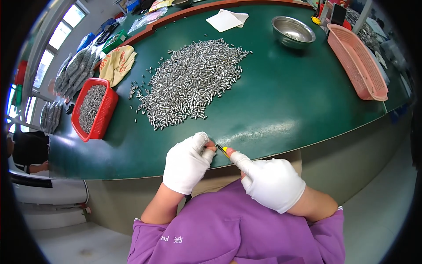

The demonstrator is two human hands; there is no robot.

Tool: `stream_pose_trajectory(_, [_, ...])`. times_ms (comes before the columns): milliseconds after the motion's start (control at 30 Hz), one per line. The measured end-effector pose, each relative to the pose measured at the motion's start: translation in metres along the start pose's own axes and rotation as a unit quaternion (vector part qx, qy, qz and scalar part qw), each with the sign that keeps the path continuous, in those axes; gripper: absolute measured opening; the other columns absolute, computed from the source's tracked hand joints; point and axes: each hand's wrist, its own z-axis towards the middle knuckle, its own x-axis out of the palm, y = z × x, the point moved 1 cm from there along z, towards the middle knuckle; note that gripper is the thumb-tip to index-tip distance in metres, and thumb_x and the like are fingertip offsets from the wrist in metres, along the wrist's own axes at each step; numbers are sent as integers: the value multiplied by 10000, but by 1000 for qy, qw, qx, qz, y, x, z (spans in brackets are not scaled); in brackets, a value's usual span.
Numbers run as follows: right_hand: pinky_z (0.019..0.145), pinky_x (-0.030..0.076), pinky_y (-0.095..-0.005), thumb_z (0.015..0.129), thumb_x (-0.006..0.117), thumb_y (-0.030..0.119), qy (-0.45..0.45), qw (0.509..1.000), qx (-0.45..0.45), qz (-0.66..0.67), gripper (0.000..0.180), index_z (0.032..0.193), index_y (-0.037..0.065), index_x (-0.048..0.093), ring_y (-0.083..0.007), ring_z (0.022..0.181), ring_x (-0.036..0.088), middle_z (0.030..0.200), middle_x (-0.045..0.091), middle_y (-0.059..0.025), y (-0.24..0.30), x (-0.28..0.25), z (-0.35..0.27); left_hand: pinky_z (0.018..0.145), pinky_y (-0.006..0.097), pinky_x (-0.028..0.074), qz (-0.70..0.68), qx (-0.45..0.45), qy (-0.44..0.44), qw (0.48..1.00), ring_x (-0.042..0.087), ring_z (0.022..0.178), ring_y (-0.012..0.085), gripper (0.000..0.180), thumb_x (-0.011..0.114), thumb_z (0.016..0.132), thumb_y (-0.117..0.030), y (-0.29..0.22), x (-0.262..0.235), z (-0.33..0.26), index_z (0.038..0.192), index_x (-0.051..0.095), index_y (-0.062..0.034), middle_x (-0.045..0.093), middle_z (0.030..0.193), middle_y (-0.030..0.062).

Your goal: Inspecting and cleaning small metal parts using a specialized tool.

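Observation:
My left hand (187,163), in a white glove with bare fingertips, is closed in a pinch just over the table's near edge. What sits between its thumb and finger is too small and hidden to make out. My right hand (273,182), gloved the same way, is closed on a slim yellow-and-black hand tool (225,151). The tool's dark tip points left and meets the left fingertips. Beyond both hands, a broad heap of small silvery cylindrical metal parts (193,81) lies on the green table (281,105), with several strays at its left side.
A red plastic basket (105,112) of small metal pieces stands left, beside a yellowish cloth bag (118,64) and filled plastic bags (77,72). A steel bowl (293,33), white papers (226,20) and a pink basket (356,66) are farther off. Another person (30,149) shows at far left.

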Motion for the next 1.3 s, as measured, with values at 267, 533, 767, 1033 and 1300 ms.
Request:
stream_pose_trajectory(267, [637, 507, -414, 814, 559, 65, -210, 965, 122, -96, 585, 1382, 188, 494, -287, 710, 594, 797, 576, -92, -60, -25, 5, 520, 190, 303, -317, -86, 92, 940, 381, 584, 40, 93, 567, 889, -125, 2, -26, 19, 954, 521, -78, 449, 715, -49])
stream_pose_trajectory(533, [756, 508, -406, 741, 686, 85, -285, 916, 13, -281, 366, 1100, 147, 650, -288, 900, 618, 1037, 617, -106, -109, -39, 47, 507, 173, 329, -609, -48, 164, 775, 413, 573, 49, 69, 537, 946, -164, 21, -42, 87, 907, 525, -108, 591, 843, 27])
stream_pose_trajectory(767, [670, 496, -387, 754, 690, 170, -165, 963, -161, -138, 55, 799, 149, 665, -259, 776, 601, 821, 608, -37, -64, -14, 134, 521, 192, 325, -655, -14, 132, 744, 388, 566, 44, 107, 566, 911, -81, 37, -29, 98, 995, 502, -93, 554, 888, 34])
stream_pose_trajectory(1033, [679, 497, -400, 786, 668, 168, -86, 974, -144, -152, 50, 806, 127, 647, -276, 792, 599, 812, 587, -70, -70, -4, 157, 530, 206, 325, -685, -78, 117, 715, 369, 552, 60, 153, 540, 912, -122, 34, -35, 93, 1057, 528, -77, 540, 850, 33])
stream_pose_trajectory(1300, [792, 509, -297, 872, 669, 106, 8, 916, 28, 401, 162, 1003, 13, 653, -173, 875, 628, 948, 597, -85, -60, -8, 145, 522, 176, 306, -541, -105, 180, 815, 399, 594, 40, 274, 641, 926, -210, 17, -32, 80, 1123, 521, -61, 554, 853, 21])
